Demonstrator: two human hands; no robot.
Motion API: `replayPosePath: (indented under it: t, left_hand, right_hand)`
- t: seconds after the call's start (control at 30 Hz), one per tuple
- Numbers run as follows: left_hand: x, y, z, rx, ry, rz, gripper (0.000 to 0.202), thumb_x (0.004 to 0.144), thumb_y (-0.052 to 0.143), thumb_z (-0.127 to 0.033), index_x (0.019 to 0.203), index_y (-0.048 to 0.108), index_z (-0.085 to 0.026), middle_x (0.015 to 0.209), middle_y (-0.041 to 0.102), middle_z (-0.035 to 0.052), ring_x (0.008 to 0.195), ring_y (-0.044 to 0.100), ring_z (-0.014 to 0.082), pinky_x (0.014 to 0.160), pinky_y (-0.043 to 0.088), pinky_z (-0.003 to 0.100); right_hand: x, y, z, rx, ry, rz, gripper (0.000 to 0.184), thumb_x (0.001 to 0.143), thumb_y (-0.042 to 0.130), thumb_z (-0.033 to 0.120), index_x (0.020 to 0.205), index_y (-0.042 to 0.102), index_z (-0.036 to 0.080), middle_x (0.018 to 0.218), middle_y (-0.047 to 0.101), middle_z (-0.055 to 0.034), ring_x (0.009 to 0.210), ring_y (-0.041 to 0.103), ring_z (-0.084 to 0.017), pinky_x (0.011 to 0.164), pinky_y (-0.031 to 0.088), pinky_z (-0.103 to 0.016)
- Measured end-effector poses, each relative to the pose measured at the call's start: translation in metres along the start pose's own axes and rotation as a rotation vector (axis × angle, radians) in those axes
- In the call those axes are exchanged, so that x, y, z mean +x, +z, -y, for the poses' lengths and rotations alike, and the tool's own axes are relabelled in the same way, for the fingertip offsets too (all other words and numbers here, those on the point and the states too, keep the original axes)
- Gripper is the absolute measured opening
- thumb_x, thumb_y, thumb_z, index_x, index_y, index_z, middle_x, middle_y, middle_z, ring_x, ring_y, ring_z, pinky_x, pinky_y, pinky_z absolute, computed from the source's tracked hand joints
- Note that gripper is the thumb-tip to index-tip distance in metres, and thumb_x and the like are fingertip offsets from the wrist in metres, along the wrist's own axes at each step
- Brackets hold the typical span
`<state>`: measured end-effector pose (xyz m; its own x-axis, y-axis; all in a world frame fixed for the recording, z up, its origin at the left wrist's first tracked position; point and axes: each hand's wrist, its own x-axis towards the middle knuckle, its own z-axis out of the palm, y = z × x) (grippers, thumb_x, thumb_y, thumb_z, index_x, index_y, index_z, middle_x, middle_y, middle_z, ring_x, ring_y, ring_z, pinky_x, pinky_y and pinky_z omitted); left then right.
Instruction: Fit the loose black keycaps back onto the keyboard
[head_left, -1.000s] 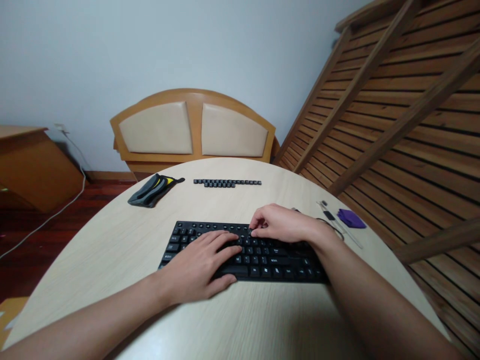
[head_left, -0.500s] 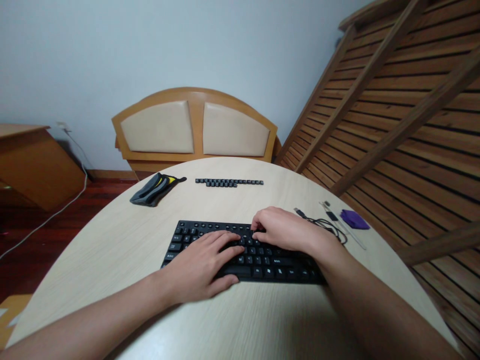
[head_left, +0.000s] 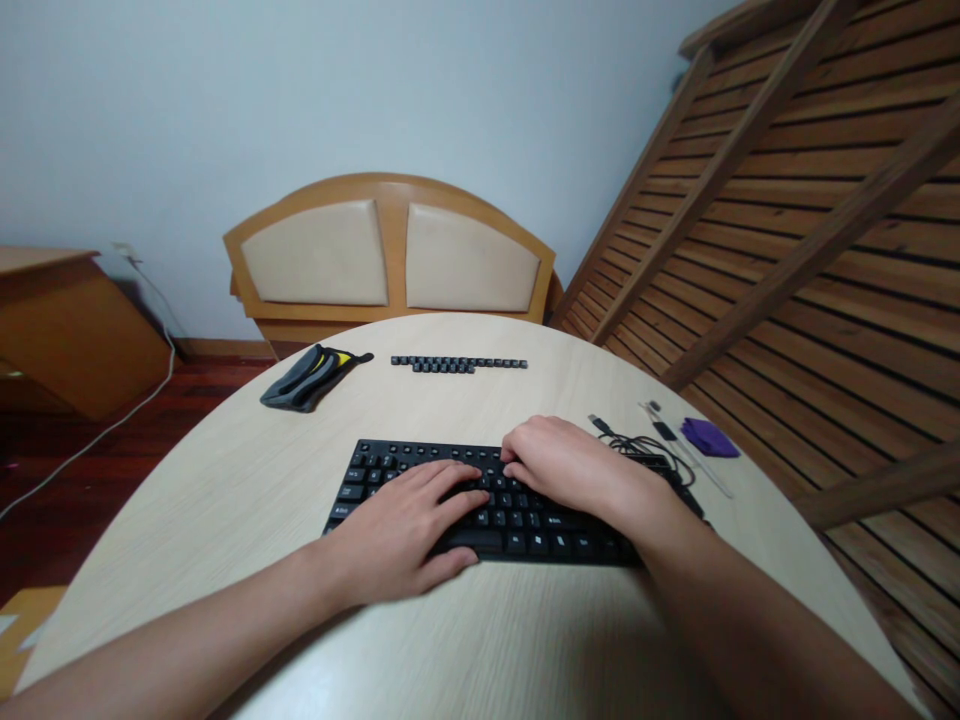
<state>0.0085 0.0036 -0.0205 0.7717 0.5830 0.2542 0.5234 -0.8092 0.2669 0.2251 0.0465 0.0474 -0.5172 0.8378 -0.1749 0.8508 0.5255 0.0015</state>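
Observation:
A black keyboard (head_left: 517, 520) lies on the round table, its letters facing me. Across its left half rests my left hand (head_left: 420, 520), palm down with the fingers stretched out over the keys and the thumb along the front edge. My right hand (head_left: 555, 455) is over the upper right part, thumb and index finger curled in a pinch at a key in the upper rows; the fingertips partly hide that key. Loose black keycaps (head_left: 442, 367) stand in two neat rows beyond the keyboard.
On the pale table (head_left: 225, 520) a grey, black and yellow pouch or glove-like item (head_left: 307, 380) lies back left. To the right are a coiled USB cable (head_left: 637, 445), a thin white tool or brush (head_left: 705, 465) and a purple cloth (head_left: 709, 438). A chair back (head_left: 397, 250) stands behind.
My right hand has turned slightly, its wrist lowering a little, and more of the keyboard's right end shows. My left hand stays in place.

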Motion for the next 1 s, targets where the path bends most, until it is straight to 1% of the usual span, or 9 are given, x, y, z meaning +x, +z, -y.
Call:
replayPosePath:
  t: [0.17,0.27,0.4,0.53,0.63,0.8,1.0]
  left_hand:
    - [0.001,-0.001,-0.001,0.014,0.001,0.011,0.048,0.093,0.060,-0.040,0.136,0.052,-0.020,0.142,0.052,0.0124,0.133,0.048,0.0306,0.112,0.041,0.050]
    - [0.001,-0.002,-0.001,0.009,-0.002,0.012,0.048,0.093,0.060,-0.039,0.136,0.052,-0.021,0.142,0.052,0.0124,0.132,0.048,0.0309,0.111,0.041,0.051]
    - [0.001,-0.001,0.000,-0.008,-0.002,0.004,0.048,0.093,0.059,-0.039,0.137,0.052,-0.023,0.141,0.052,0.0118,0.133,0.048,0.0316,0.111,0.041,0.053]
    - [0.000,0.000,0.000,-0.002,-0.006,0.006,0.048,0.093,0.060,-0.039,0.137,0.052,-0.022,0.142,0.052,0.0120,0.133,0.048,0.0312,0.112,0.041,0.051]
    - [0.001,0.000,0.000,0.010,-0.004,0.010,0.048,0.093,0.059,-0.040,0.137,0.052,-0.021,0.142,0.052,0.0121,0.133,0.047,0.0310,0.112,0.040,0.050]
    - [0.001,-0.001,-0.001,0.032,-0.002,0.024,0.048,0.094,0.058,-0.040,0.136,0.052,-0.019,0.142,0.051,0.0129,0.133,0.047,0.0307,0.112,0.040,0.049]
    - [0.001,-0.001,-0.001,0.021,-0.002,0.018,0.048,0.094,0.058,-0.041,0.137,0.052,-0.020,0.142,0.051,0.0126,0.133,0.047,0.0311,0.112,0.041,0.050]
  right_hand:
    - [-0.002,-0.005,0.003,-0.018,-0.005,0.033,0.021,0.091,0.058,0.016,0.089,0.079,0.018,0.091,0.077,-0.0121,0.090,0.072,-0.027,0.075,0.049,-0.030]
    - [-0.001,-0.005,0.003,-0.009,-0.003,0.026,0.020,0.091,0.059,0.017,0.089,0.079,0.018,0.091,0.077,-0.0121,0.090,0.072,-0.027,0.075,0.049,-0.029]
    - [0.000,0.000,0.006,-0.055,0.020,0.017,0.019,0.091,0.059,0.020,0.089,0.078,0.016,0.090,0.076,-0.0137,0.088,0.072,-0.027,0.075,0.050,-0.031]
    - [0.001,0.006,0.010,-0.146,0.007,0.002,0.024,0.095,0.052,0.018,0.094,0.075,0.012,0.091,0.075,-0.0165,0.088,0.072,-0.028,0.074,0.050,-0.031]
    - [0.001,0.009,0.011,-0.166,0.000,0.004,0.026,0.097,0.049,0.018,0.097,0.074,0.011,0.094,0.075,-0.0171,0.091,0.072,-0.028,0.076,0.051,-0.031]
    - [0.001,0.009,0.009,-0.141,-0.009,0.010,0.024,0.097,0.052,0.019,0.098,0.074,0.011,0.096,0.075,-0.0166,0.092,0.072,-0.029,0.078,0.051,-0.032]
    - [0.004,0.012,0.008,-0.152,-0.027,0.000,0.023,0.095,0.053,0.017,0.095,0.075,0.011,0.092,0.075,-0.0176,0.089,0.073,-0.029,0.075,0.052,-0.031]
